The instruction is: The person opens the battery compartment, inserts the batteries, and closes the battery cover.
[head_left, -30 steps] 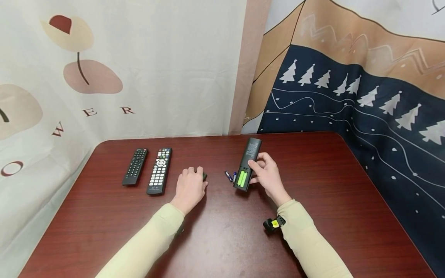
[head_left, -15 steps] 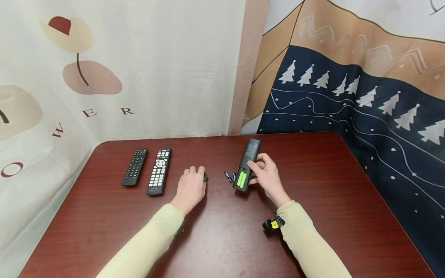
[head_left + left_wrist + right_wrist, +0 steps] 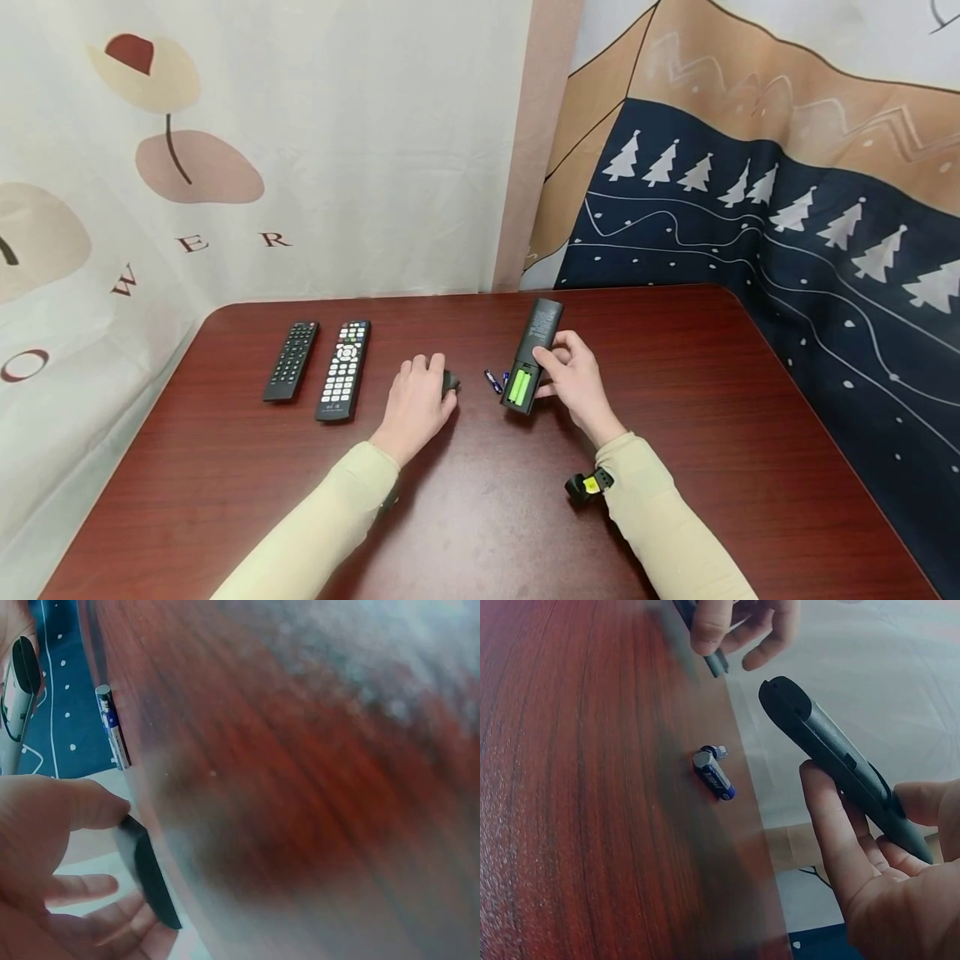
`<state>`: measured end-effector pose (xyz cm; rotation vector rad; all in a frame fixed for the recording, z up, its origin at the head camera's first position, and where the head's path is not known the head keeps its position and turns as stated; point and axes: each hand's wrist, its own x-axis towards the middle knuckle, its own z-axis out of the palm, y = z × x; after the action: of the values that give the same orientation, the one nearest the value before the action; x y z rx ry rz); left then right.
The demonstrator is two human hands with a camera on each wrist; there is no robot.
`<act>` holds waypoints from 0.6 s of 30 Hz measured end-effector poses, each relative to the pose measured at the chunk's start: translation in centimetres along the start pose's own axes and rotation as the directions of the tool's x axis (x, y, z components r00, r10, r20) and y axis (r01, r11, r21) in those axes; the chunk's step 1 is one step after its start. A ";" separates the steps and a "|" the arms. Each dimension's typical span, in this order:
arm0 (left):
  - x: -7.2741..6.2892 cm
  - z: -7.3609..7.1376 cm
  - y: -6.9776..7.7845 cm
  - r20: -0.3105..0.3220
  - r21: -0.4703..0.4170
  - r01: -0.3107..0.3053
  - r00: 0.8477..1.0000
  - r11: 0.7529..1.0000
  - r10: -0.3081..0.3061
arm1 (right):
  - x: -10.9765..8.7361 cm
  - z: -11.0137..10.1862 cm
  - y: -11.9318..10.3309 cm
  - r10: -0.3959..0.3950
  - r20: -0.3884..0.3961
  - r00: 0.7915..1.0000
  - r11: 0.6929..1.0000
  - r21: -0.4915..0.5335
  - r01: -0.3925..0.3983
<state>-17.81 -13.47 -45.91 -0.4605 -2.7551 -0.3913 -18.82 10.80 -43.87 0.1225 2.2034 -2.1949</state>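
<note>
In the head view my right hand (image 3: 579, 385) holds a black remote control (image 3: 543, 323) tilted above the table, its back facing up. Two green batteries (image 3: 519, 387) lie in its uncovered compartment. My left hand (image 3: 414, 406) is to the left, pinching a dark battery cover (image 3: 451, 382) between thumb and fingers. The left wrist view shows that cover (image 3: 150, 874) as a thin curved piece near the tabletop, apart from the remote. Between the hands lie two blue-and-silver batteries (image 3: 717, 778), partly behind the remote in the head view.
Two more black remotes lie button side up at the left: a smaller remote (image 3: 291, 362) and a larger white-buttoned remote (image 3: 344, 371). The dark red table (image 3: 480, 517) ends at printed curtains (image 3: 390, 167) behind and to the right.
My left hand has shifted slightly right, and more of the battery cover shows past its fingers. The right hand and remote stay nearly still.
</note>
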 end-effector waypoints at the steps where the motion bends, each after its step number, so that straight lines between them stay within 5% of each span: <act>1: 0.0 0.0 0.1 -0.004 -0.016 0.002 1.000 1.000 -0.002 | 0.0 0.0 0.0 0.001 0.000 1.000 1.000 0.003 -0.001; 18: 0.4 -0.4 1.7 -0.120 -0.140 -0.048 0.992 0.989 0.031 | 0.0 0.1 0.2 0.001 -0.017 1.000 1.000 0.017 -0.001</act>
<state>-17.44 -11.95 -45.06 -0.5090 -2.6106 -0.5886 -18.77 10.65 -44.09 0.1433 2.1931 -2.2202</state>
